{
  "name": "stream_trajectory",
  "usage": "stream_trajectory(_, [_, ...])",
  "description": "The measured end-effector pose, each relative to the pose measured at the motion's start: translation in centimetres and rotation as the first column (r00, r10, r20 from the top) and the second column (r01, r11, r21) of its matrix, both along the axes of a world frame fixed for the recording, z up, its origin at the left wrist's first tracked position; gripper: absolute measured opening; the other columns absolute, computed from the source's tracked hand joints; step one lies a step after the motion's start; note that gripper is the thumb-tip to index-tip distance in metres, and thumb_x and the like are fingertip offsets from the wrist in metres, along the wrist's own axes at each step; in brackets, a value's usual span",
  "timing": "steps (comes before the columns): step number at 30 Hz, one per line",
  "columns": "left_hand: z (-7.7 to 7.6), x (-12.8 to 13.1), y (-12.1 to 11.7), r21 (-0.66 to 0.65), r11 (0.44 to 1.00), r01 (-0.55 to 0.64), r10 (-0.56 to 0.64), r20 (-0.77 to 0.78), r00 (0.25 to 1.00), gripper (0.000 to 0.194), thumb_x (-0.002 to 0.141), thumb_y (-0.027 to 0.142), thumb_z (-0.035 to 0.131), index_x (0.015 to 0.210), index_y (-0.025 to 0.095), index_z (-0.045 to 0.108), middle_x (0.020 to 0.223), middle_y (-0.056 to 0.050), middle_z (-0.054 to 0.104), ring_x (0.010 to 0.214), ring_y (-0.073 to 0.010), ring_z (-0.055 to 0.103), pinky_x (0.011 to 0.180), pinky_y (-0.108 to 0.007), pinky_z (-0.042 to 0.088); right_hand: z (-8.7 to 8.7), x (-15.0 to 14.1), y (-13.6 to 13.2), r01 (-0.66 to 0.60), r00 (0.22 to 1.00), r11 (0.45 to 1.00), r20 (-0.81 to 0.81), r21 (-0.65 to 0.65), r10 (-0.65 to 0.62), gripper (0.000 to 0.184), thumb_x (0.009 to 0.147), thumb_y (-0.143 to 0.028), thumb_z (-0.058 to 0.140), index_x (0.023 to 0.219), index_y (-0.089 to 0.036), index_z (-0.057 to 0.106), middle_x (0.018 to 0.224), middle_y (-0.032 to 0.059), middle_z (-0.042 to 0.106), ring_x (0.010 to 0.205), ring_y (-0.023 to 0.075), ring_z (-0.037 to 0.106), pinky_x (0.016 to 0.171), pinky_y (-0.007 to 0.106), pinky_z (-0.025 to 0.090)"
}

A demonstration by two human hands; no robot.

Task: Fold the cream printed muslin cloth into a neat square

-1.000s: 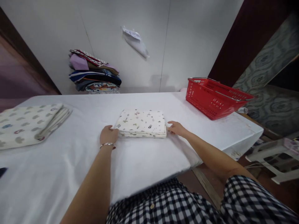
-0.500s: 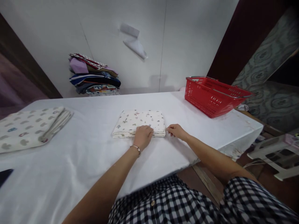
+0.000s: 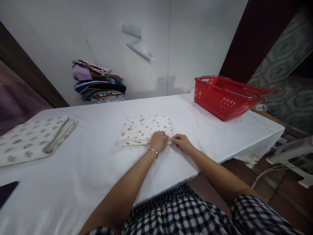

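A folded white cloth [image 3: 144, 128] with a small scattered print lies flat on the white-covered table, its stacked layers showing along the near edge. My left hand [image 3: 159, 141], with a bracelet at the wrist, is closed over that near edge close to the right corner. Pinched fingers of my right hand [image 3: 182, 142] are at the same corner, gripping the cloth's edge. Both sets of fingertips are close together, and the exact bit of fabric between them is partly hidden.
Another folded white cloth [image 3: 31, 138] with grey shapes lies at the left, and a dark flat object [image 3: 7, 192] is nearer. A red plastic basket [image 3: 227, 99] stands at the back right. Stacked folded fabrics [image 3: 99, 81] sit against the wall. A white stool [image 3: 293, 160] is at the right.
My left hand has slid right along the cloth's near edge. My right hand has moved slightly left and now meets the corner. The view has shifted a little.
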State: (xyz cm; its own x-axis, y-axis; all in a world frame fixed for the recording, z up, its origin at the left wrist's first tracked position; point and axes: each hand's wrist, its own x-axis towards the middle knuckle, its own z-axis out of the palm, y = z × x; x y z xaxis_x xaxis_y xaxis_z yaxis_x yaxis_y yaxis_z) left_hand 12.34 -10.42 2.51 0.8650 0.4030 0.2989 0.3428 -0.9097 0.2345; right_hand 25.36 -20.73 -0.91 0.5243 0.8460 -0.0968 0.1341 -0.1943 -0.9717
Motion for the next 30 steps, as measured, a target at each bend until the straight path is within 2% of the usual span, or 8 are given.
stream_trajectory(6, [-0.7, 0.3, -0.4, -0.016, 1.0, -0.021, 0.022, 0.098, 0.995, 0.024, 0.087, 0.027, 0.043, 0.078, 0.019, 0.064, 0.083, -0.005, 0.057, 0.083, -0.0174, 0.047, 0.074, -0.033, 0.032, 0.0, -0.3, -0.4, 0.021, 1.0, 0.999, -0.018, 0.029, -0.021, 0.017, 0.07, -0.036, 0.059, 0.069, -0.019, 0.059, 0.046, -0.0066, 0.046, 0.042, 0.0067, 0.039, 0.043, 0.018, 0.031])
stream_trajectory(12, [-1.0, -0.1, -0.9, 0.018, 0.999, 0.032, -0.033, 0.075, 0.997, 0.025, 0.088, 0.028, 0.041, 0.082, 0.019, 0.064, 0.087, -0.005, 0.057, 0.085, -0.0185, 0.047, 0.076, -0.034, 0.032, 0.1, -0.4, -0.6, 0.024, 0.999, 0.998, -0.037, 0.056, -0.022, 0.016, 0.069, -0.033, 0.059, 0.072, -0.018, 0.063, 0.046, -0.0062, 0.046, 0.043, 0.0071, 0.039, 0.045, 0.019, 0.031])
stream_trajectory(17, [-0.9, -0.5, -1.0, 0.002, 0.997, 0.072, -0.072, 0.08, 0.994, 0.018, 0.082, 0.03, 0.051, 0.089, 0.02, 0.063, 0.091, -0.006, 0.057, 0.09, -0.0206, 0.047, 0.079, -0.036, 0.032, 0.0, -0.5, -0.7, 0.026, 0.999, 0.998, -0.046, 0.057, -0.023, 0.017, 0.068, -0.032, 0.058, 0.073, -0.018, 0.064, 0.046, -0.0059, 0.047, 0.043, 0.0067, 0.038, 0.044, 0.019, 0.03])
stream_trajectory(23, [-1.2, -0.1, -0.8, -0.124, 0.992, 0.009, 0.006, 0.117, 0.993, 0.019, 0.084, 0.032, 0.05, 0.085, 0.022, 0.065, 0.085, -0.004, 0.058, 0.085, -0.0187, 0.049, 0.077, -0.035, 0.034, 0.5, -0.4, -0.8, 0.175, 0.978, 0.983, -0.122, 0.051, -0.168, 0.02, 0.068, -0.036, 0.058, 0.067, -0.017, 0.057, 0.043, -0.0049, 0.048, 0.038, 0.0071, 0.04, 0.036, 0.019, 0.024])
stream_trajectory(27, [-1.5, -0.1, -0.7, -0.151, 0.989, 0.005, 0.019, 0.155, 0.988, 0.016, 0.081, 0.033, 0.054, 0.086, 0.023, 0.065, 0.085, -0.003, 0.059, 0.085, -0.0183, 0.05, 0.078, -0.034, 0.036, 0.7, -0.3, -0.8, 0.117, 0.984, 0.992, -0.126, -0.055, -0.123, 0.022, 0.068, -0.037, 0.058, 0.06, -0.017, 0.053, 0.035, -0.0055, 0.044, 0.03, 0.0055, 0.032, 0.033, 0.019, 0.018])
stream_trajectory(30, [-1.6, -0.2, -0.7, -0.152, 0.988, 0.008, 0.018, 0.169, 0.985, 0.016, 0.079, 0.035, 0.057, 0.087, 0.023, 0.065, 0.085, -0.003, 0.059, 0.086, -0.0185, 0.05, 0.079, -0.034, 0.036, 0.7, -0.4, -0.6, 0.082, 0.987, 0.995, -0.136, -0.056, -0.089, 0.019, 0.067, -0.034, 0.059, 0.061, -0.017, 0.053, 0.036, -0.0058, 0.045, 0.03, 0.0055, 0.033, 0.032, 0.019, 0.019])
